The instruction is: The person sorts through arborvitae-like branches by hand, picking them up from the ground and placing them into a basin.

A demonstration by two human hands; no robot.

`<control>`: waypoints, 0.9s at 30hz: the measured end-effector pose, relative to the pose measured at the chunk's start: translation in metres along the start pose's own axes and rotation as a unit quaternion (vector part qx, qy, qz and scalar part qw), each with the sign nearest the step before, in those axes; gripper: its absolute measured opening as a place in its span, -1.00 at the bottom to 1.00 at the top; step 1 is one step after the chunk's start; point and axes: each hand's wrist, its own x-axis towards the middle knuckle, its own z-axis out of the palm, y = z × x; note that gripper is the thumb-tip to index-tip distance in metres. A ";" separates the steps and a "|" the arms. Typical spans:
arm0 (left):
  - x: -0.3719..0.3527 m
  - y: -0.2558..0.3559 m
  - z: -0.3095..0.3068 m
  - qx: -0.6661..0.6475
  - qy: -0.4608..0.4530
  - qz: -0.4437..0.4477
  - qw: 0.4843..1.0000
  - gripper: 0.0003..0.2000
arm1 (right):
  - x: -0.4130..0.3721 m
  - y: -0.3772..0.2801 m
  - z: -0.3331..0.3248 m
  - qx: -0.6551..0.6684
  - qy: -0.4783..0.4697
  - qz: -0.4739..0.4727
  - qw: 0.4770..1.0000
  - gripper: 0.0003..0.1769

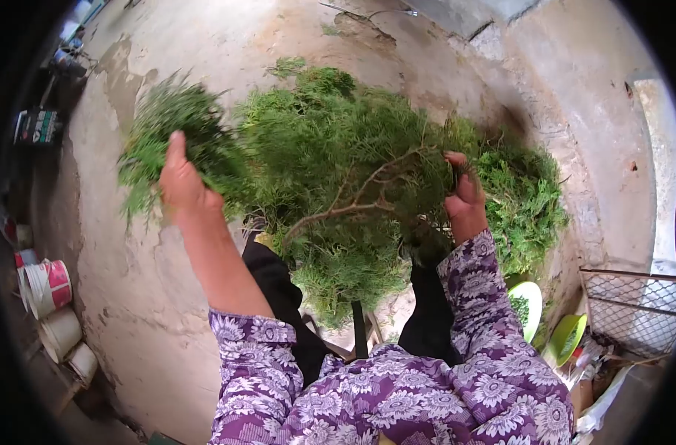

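My left hand (186,184) is closed around a bunch of green evergreen sprigs (176,119), held out to the left and smeared by motion. The thumb points up, while the fingers are mostly hidden behind the foliage. On the other side, my right hand (465,194) has its fingers curled at the end of a leafy evergreen branch (345,211), whose bare brown stem runs leftward over my lap. Exactly where the fingers grip it is partly hidden. Beneath and beyond both hands spreads a big heap of cut greenery (308,111).
More greenery (527,200) lies at the right on the concrete floor (130,297). White buckets (49,289) stand at far left. A white bowl (528,308) with green bits, a yellow-green basin (568,337) and a mesh panel (634,308) are at lower right.
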 end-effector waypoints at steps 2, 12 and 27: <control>0.008 0.001 -0.009 0.009 -0.015 0.006 1.000 -0.79 | 0.007 -0.006 0.008 -0.001 0.021 -0.047 0.999 -0.80; -0.031 -0.042 0.032 0.173 0.072 -0.019 0.982 -0.69 | 0.022 -0.027 0.030 0.167 0.189 -0.138 0.958 -0.83; -0.067 -0.120 0.050 0.072 -0.189 -0.242 0.949 -0.37 | -0.034 0.035 0.086 0.116 -0.084 0.091 0.986 -0.65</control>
